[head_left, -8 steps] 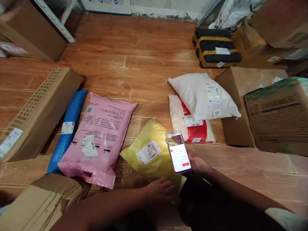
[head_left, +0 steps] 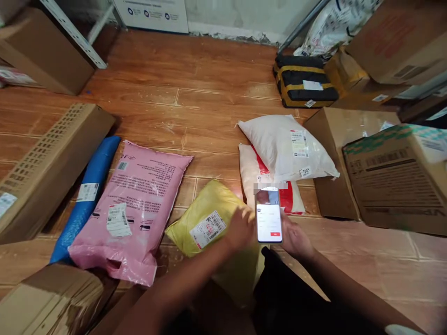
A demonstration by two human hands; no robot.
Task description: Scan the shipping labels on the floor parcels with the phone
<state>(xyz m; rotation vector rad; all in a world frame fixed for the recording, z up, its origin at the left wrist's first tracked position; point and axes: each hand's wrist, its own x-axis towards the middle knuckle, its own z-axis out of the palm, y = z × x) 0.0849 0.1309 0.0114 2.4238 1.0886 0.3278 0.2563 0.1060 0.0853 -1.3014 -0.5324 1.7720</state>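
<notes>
Right hand (head_left: 296,239) kept a closed grip on the phone (head_left: 268,215); left hand (head_left: 240,229), fingers loose, rested on the yellow parcel (head_left: 209,218) on the floor (head_left: 209,97). Scanning seemed underway; next, aligning its label (head_left: 207,229).

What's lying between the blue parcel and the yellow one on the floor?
In the head view, a pink mailer bag lies between the blue parcel and the yellow parcel, touching the blue one; a strip of bare floor separates it from the yellow.

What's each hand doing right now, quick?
Left hand: open, resting on the yellow parcel, holding nothing.
Right hand: closed on the phone, screen facing up.
</notes>
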